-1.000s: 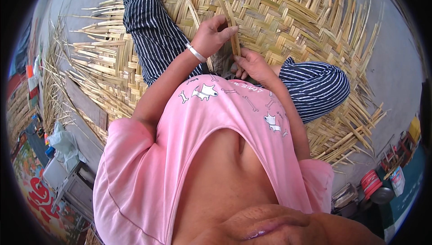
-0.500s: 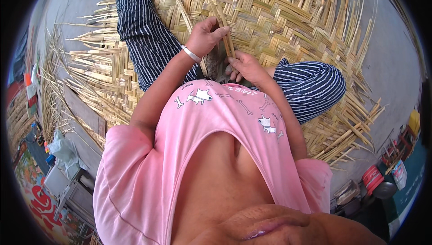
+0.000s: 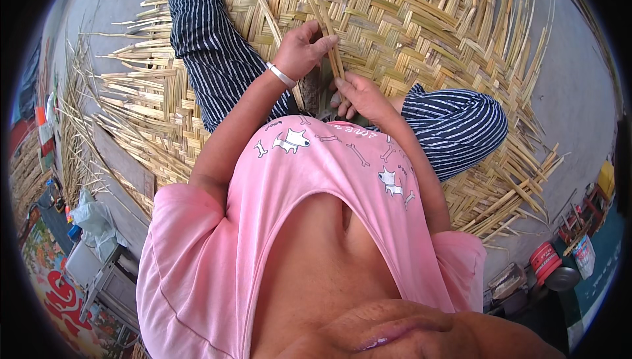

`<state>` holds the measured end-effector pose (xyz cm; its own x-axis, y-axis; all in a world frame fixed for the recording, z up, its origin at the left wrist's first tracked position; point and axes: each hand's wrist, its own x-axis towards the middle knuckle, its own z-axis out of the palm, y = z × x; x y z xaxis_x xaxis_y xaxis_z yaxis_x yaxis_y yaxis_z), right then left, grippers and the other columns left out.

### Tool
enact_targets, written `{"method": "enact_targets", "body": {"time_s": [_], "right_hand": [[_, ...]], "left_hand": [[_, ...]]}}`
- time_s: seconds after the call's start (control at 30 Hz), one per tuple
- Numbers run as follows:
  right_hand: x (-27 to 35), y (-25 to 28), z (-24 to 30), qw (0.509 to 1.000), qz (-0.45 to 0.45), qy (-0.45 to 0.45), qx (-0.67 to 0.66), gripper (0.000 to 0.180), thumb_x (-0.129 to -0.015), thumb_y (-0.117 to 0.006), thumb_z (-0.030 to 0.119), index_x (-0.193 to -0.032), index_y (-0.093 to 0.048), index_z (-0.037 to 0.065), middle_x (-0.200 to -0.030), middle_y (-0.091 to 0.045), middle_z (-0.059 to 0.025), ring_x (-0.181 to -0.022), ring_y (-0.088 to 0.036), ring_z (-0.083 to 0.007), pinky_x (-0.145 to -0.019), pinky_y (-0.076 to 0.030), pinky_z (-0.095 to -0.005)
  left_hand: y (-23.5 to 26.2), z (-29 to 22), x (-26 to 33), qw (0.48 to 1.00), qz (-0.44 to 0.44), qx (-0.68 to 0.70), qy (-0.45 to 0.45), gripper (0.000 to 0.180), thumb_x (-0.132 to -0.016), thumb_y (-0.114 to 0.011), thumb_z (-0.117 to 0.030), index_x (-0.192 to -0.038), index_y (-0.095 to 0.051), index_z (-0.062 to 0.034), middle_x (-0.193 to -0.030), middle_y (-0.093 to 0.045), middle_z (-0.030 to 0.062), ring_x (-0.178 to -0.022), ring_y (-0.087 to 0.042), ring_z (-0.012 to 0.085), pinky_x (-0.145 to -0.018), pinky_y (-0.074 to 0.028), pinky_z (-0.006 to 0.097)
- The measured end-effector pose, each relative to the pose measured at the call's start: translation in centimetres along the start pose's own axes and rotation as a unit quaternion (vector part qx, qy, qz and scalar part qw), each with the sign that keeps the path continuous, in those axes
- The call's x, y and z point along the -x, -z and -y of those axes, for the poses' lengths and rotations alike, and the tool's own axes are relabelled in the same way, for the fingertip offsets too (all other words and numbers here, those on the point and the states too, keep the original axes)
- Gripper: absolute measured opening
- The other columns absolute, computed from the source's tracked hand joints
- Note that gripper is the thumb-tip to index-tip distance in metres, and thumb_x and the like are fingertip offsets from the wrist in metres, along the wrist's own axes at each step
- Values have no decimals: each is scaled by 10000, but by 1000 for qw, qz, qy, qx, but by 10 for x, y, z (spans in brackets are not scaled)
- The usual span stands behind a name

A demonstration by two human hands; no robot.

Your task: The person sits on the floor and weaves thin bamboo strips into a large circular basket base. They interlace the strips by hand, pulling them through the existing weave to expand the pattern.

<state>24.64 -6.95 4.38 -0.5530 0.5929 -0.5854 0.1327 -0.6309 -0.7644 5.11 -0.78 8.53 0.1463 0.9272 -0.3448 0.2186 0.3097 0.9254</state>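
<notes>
The bamboo strip (image 3: pixel 327 33) runs long and narrow, its axis slanting from the upper left of the woven mat (image 3: pixel 421 23) down toward the person's lap, where its lower end sits between both hands. The left hand (image 3: pixel 304 49) has its grip pinched around the strip partway up, thumb and fingers pressed together on it, a pale bangle (image 3: pixel 282 75) on that wrist. The right hand (image 3: pixel 361 95) lies just below and slightly to the right, fingers curled against the strip's lower end; whether they fully clasp it cannot be told. Both hands touch the strip, the left higher along it. The mat spreads under and around the striped trouser legs (image 3: pixel 210 49), loose strip ends fanning out at its edges over the grey floor (image 3: pixel 573 95). A red bucket (image 3: pixel 545 258) stands well apart at the lower right.
</notes>
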Motion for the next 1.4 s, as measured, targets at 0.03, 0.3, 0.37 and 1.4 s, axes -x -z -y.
{"method": "enact_targets", "body": {"time_s": [0.03,0.3,0.37,1.4], "right_hand": [[0,0,1,1000,-1,-3,-3,378,-1090,-470,379,-1194,-559,26,-877,-677,-82,-622,-643,-109,-517,-500,-218],[2,-1,1,1000,-5,5,-14,392,-1091,-463,400,-1174,-555,28,-877,-674,-82,-618,-641,-107,-507,-499,-217],[1,-1,0,1000,-10,13,-8,384,-1091,-466,396,-1147,-549,25,-867,-671,-89,-613,-643,-118,-501,-499,-229],[-2,-1,7,999,-37,0,-6,360,-1089,-486,351,-1141,-594,11,-857,-668,-64,-603,-614,-77,-500,-483,-202]], "left_hand": [[0,0,0,1000,1,-4,2,246,-978,-710,-216,-1095,-670,-3,-837,-672,8,-628,-549,63,-532,-472,233],[7,8,-6,999,24,-27,1,365,-974,-716,-269,-1194,-651,14,-952,-699,18,-681,-587,55,-531,-484,210],[6,7,-5,999,20,-28,-5,327,-973,-718,-260,-1153,-659,7,-915,-697,17,-674,-594,60,-526,-485,217],[9,7,-16,997,-10,73,29,315,-967,-723,-316,-1020,-629,-20,-876,-703,32,-728,-739,130,-441,-454,201]]}}
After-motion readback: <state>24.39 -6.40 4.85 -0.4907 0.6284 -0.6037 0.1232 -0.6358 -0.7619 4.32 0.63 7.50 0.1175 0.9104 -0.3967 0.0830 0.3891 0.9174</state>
